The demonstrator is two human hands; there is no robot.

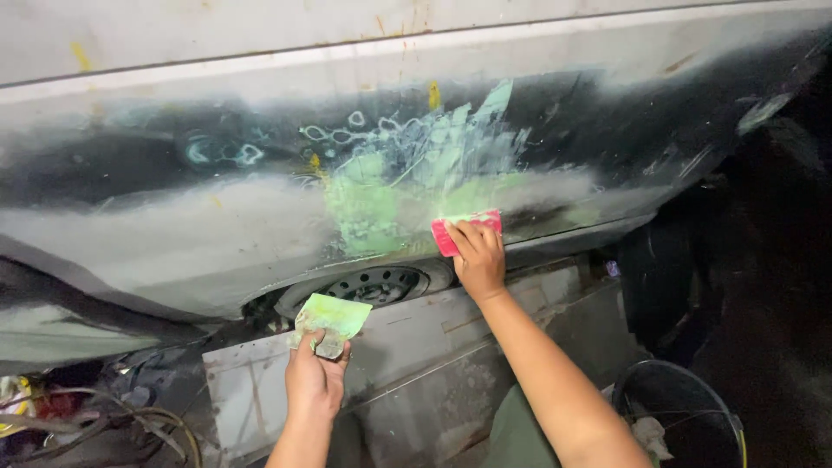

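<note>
Spreader (465, 231) in right hand (479, 260), filler-smeared board (331, 319) left

Right hand (479, 260) presses red spreader (464, 227) on car panel (217, 234); left hand (315, 381) holds putty board (331, 317).

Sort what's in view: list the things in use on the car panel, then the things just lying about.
In use:
right hand pressing pink spreader on car panel
green filler patch
left hand holding green-smeared board

Lying about:
wheel
round wire frame
cables
</note>
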